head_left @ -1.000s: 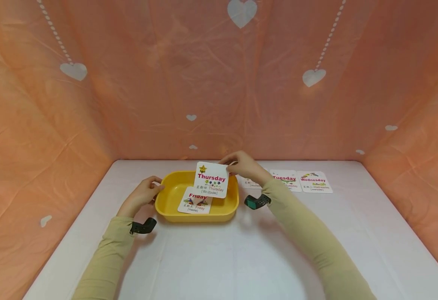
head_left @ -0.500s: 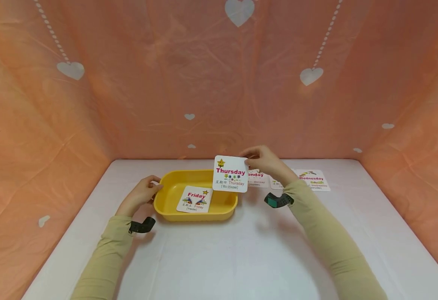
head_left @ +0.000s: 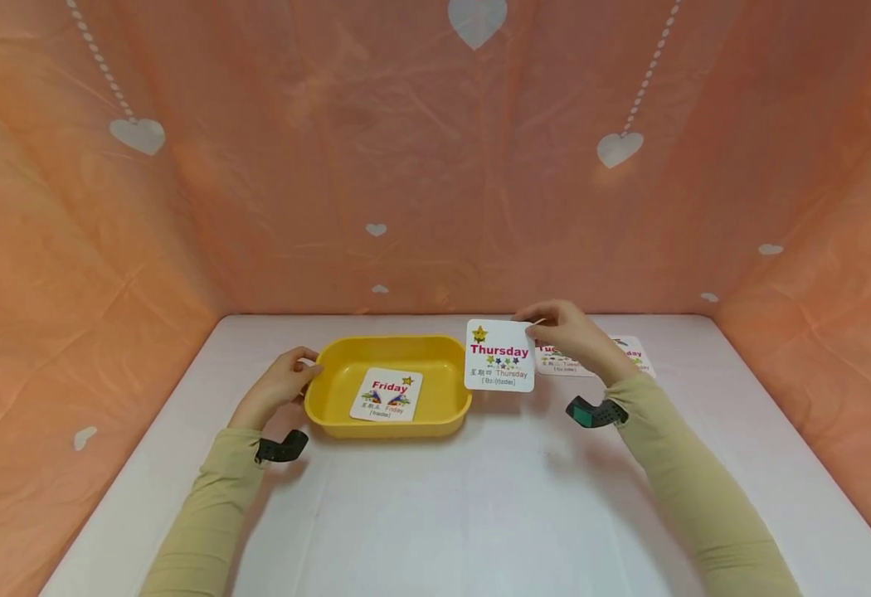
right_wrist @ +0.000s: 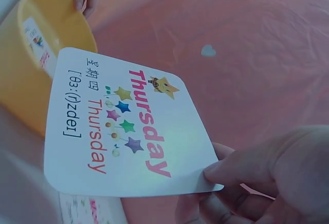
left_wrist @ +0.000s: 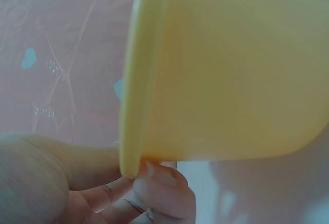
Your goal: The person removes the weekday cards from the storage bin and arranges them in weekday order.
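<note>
My right hand (head_left: 566,336) pinches the top right corner of a white Thursday card (head_left: 500,356), held up just right of the yellow tray. In the right wrist view the thumb lies on the printed face of the Thursday card (right_wrist: 118,126), with fingers behind it. My left hand (head_left: 279,385) grips the left rim of the yellow tray (head_left: 386,429); in the left wrist view thumb and fingers pinch the rim of the tray (left_wrist: 132,106). A Friday card (head_left: 386,395) lies face up inside the tray.
Behind my right hand a Tuesday card (head_left: 564,365) and a partly covered Wednesday card (head_left: 640,356) lie on the white table (head_left: 406,514). Under the Thursday card, the right wrist view shows part of another card (right_wrist: 87,211). An orange sheet with hearts (head_left: 435,166) walls the back and sides.
My right hand has carried the Thursday card rightward, from above the tray to beside it, covering the Monday card. The left hand stays on the tray's rim.
</note>
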{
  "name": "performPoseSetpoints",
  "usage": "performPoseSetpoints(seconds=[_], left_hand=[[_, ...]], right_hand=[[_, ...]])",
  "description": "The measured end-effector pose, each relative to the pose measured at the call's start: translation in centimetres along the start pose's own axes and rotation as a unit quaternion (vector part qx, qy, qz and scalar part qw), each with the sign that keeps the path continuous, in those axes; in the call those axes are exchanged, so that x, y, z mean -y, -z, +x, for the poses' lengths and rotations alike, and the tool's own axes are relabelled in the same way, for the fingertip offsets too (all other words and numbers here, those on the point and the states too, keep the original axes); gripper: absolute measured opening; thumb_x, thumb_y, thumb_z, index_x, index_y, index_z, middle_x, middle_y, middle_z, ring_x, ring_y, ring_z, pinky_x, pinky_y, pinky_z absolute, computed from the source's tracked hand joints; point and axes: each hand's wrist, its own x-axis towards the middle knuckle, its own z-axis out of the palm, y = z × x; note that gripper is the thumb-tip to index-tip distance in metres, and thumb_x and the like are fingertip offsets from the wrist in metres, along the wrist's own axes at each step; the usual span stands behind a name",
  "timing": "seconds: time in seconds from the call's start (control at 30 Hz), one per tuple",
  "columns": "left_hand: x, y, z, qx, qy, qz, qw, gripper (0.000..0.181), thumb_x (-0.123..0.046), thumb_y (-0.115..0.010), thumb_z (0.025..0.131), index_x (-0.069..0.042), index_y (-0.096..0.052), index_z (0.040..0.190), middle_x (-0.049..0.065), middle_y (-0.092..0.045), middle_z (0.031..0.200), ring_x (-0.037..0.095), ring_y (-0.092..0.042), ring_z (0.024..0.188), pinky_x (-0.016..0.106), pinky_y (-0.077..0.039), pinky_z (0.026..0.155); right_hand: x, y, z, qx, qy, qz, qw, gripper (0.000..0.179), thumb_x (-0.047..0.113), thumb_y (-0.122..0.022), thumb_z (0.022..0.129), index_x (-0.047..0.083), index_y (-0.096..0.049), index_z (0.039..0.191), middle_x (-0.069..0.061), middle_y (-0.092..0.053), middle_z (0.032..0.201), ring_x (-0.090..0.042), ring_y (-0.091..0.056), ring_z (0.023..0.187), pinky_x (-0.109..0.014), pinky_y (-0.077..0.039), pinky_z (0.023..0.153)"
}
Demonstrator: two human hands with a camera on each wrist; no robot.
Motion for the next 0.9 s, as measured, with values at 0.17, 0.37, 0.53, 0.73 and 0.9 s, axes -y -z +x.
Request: performPoseSetpoints(seconds=[0.17, 0.37, 0.53, 0.73, 0.9], left_hand=[[0.0, 0.1, 0.1, -0.001, 0.002, 0.002, 1.0, 0.036, -0.015, -0.047, 0.102, 0.005, -0.039, 0.13, 0.021, -0.055, 0.098, 0.023, -0.057, 0.073, 0.03, -0.052, 0.06], [-0.2, 0.2, 0.0, -0.002, -0.001, -0.002, 1.0, 0.036, -0.015, -0.046, 0.102, 0.006, -0.039, 0.13, 0.022, -0.055, 0.099, 0.023, -0.057, 0.073, 0.031, -0.052, 0.06], [-0.2, 0.1, 0.0, -0.001, 0.002, -0.001, 1.0, 0.036, -0.015, -0.046, 0.102, 0.006, -0.039, 0.13, 0.021, -0.055, 0.097, 0.023, -0.057, 0.072, 0.031, -0.052, 0.06], [-0.1, 0.0, 0.1, 0.0, 0.008, 0.0, 1.0, 0.036, -0.016, -0.046, 0.102, 0.005, -0.039, 0.13, 0.019, -0.055, 0.096, 0.022, -0.056, 0.072, 0.03, -0.052, 0.06], [0.0, -0.1, 0.1, 0.001, 0.008, -0.003, 1.0, 0.036, -0.015, -0.046, 0.102, 0.005, -0.039, 0.13, 0.02, -0.054, 0.096, 0.022, -0.057, 0.071, 0.03, -0.052, 0.06]], right_hand=[[-1.4, 0.8, -0.9, -0.005, -0.018, -0.009, 0.9998, 0.027, 0.0, -0.055, 0.091, -0.003, -0.063, 0.117, -0.02, -0.062, 0.113, -0.025, -0.061, 0.089, -0.031, -0.051, 0.073], [-3.2, 1.3, -1.7, -0.007, -0.049, -0.008, 0.9987, 0.029, 0.001, -0.055, 0.091, -0.003, -0.062, 0.119, -0.019, -0.062, 0.113, -0.025, -0.059, 0.094, -0.042, -0.05, 0.082], [-4.7, 1.2, -2.1, -0.003, -0.076, -0.013, 0.997, 0.031, -0.001, -0.053, 0.09, -0.005, -0.061, 0.12, -0.02, -0.061, 0.116, -0.024, -0.058, 0.096, -0.043, -0.05, 0.085], [-6.1, 0.9, -2.7, 0.003, -0.091, -0.021, 0.9956, 0.031, 0.0, -0.054, 0.091, -0.004, -0.061, 0.121, -0.019, -0.061, 0.116, -0.023, -0.057, 0.094, -0.042, -0.05, 0.083], [-6.9, 0.5, -2.8, 0.011, -0.083, -0.01, 0.9964, 0.029, -0.002, -0.054, 0.09, -0.004, -0.062, 0.118, -0.019, -0.062, 0.114, -0.023, -0.058, 0.093, -0.04, -0.052, 0.079]])
